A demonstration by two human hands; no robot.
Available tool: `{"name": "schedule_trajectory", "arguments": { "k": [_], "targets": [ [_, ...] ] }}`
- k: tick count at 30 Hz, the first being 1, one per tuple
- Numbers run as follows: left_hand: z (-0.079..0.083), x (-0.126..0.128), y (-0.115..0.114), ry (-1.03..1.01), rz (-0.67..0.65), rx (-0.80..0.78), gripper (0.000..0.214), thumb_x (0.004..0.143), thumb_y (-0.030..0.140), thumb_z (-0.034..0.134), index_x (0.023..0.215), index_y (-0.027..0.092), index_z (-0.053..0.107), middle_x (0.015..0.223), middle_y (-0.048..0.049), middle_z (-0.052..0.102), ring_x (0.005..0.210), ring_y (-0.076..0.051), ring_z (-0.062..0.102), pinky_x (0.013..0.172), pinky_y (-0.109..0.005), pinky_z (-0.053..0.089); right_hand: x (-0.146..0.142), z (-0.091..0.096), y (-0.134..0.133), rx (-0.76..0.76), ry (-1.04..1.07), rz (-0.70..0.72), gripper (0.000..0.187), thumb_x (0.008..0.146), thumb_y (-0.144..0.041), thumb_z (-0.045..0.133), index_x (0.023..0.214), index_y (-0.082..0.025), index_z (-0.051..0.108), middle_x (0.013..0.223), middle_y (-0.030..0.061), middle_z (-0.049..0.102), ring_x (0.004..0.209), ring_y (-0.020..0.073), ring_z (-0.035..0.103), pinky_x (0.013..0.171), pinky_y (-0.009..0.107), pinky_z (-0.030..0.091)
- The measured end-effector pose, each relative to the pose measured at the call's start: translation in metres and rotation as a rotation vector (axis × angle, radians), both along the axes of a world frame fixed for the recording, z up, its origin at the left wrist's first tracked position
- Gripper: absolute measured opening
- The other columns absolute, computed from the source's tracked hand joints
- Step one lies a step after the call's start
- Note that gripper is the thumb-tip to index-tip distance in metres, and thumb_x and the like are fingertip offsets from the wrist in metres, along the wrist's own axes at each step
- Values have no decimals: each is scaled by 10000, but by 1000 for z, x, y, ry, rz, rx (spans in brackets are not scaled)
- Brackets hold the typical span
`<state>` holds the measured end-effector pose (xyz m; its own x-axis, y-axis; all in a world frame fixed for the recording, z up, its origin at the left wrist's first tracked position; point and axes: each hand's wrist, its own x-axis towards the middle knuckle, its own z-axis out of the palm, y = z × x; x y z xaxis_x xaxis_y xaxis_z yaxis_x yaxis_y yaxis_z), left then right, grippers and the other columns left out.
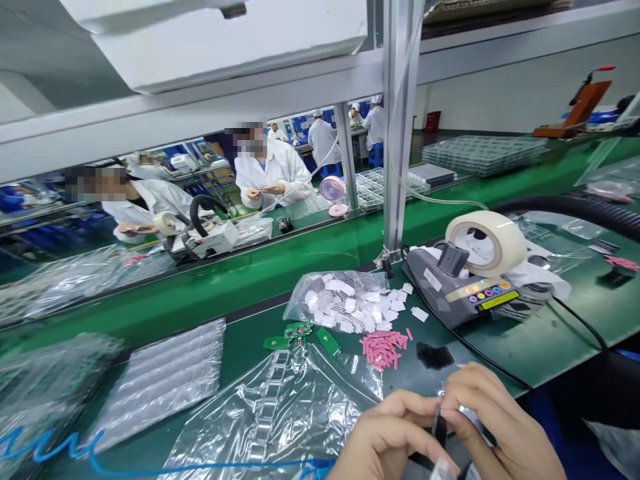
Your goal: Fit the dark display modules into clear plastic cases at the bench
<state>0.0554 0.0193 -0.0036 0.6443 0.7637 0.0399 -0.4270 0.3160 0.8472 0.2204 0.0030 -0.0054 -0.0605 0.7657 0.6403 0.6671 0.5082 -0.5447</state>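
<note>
Both my hands meet at the bottom edge of the view, over the green mat. My left hand (395, 437) and my right hand (493, 427) are closed in a pinch on a small dark part (440, 427) held between them. Just beyond my fingers lie a pile of pink strips (383, 349), a small black patch (434, 355) and a clear bag of white square pads (345, 303). Some green circuit boards (300, 337) lie left of the pink pile.
A tape dispenser with a big white roll (485, 243) stands at the right. Clear plastic bags (280, 413) and a clear blister tray (165, 377) cover the left. A metal post (397, 127) rises behind. Other people in white coats work across the green conveyor (280, 260).
</note>
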Motion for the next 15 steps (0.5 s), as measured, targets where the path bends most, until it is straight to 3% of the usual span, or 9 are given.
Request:
{"name": "schedule_trajectory", "arguments": {
  "k": [9, 15],
  "targets": [
    [-16, -6, 2, 22, -55, -44, 275, 595, 382, 789, 847, 277, 759, 1199, -90, 546, 1178, -305, 484, 1047, -479, 314, -6, -17, 3, -13, -57, 30, 267, 948, -282, 367, 695, -228, 431, 619, -22, 526, 567, 154, 504, 724, 321, 374],
    [-13, -9, -2, -36, 48, -276, 321, 560, 410, 805, 799, 202, 756, 1150, -84, 552, 1070, -256, 546, 1029, -422, 336, -2, -22, -17, -123, 28, 125, 302, 975, -352, 302, 715, -225, 390, 644, -28, 464, 600, 142, 494, 745, 315, 398]
  ]
}}
